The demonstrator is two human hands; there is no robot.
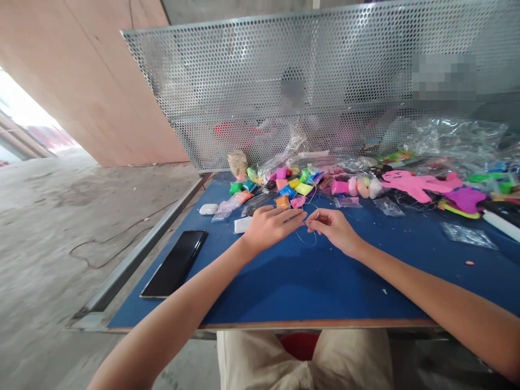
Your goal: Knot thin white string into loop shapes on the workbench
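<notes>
A thin, pale thread (316, 242) hangs in a loop below my fingertips, just above the blue tabletop. My right hand (333, 232) pinches it between thumb and forefinger. Held palm down, my left hand (271, 227) has its fingers stretched toward the right hand and pressed together at the thread; its thumb is hidden underneath. The fingertips of both hands almost meet. Just beyond them lie a small orange packet (283, 202) and a bright pink piece (298, 202). A white piece (242, 225) lies beside my left hand.
A black phone (174, 264) rests on the blue table (284, 295) at left, near a white earbud case (208, 209). Colourful packets, plastic bags and a pink figure (418, 184) crowd the back. Behind them stands a perforated metal panel (260, 70).
</notes>
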